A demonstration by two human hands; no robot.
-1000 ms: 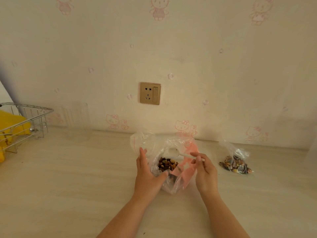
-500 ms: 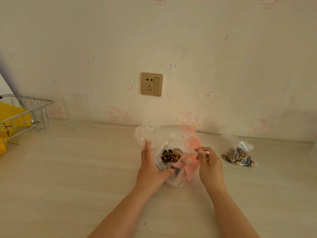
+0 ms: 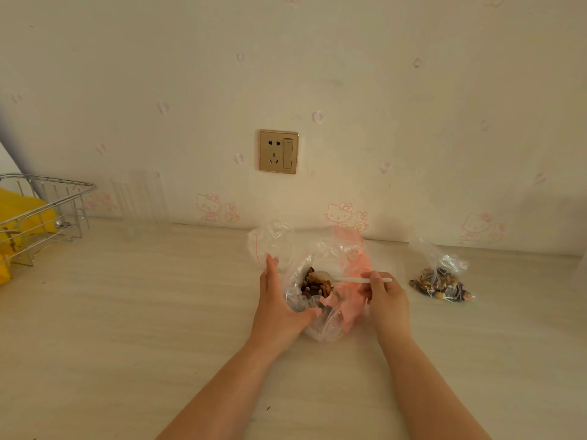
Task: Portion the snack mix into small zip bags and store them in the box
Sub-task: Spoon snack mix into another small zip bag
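Spoon (image 3: 355,279) swung flatter than a second before, bowl now over the snack mix (image 3: 316,284) inside the open bag (image 3: 320,281) mid-worktop (image 3: 127,328); scooping judged under way, one filled small bag (image 3: 440,279) lying well to the right. Left hand (image 3: 279,308) cupped against the bag's side, fingers straight, thumb hooked at the mouth. Right hand (image 3: 386,298) raised, fingers pinched on the spoon handle
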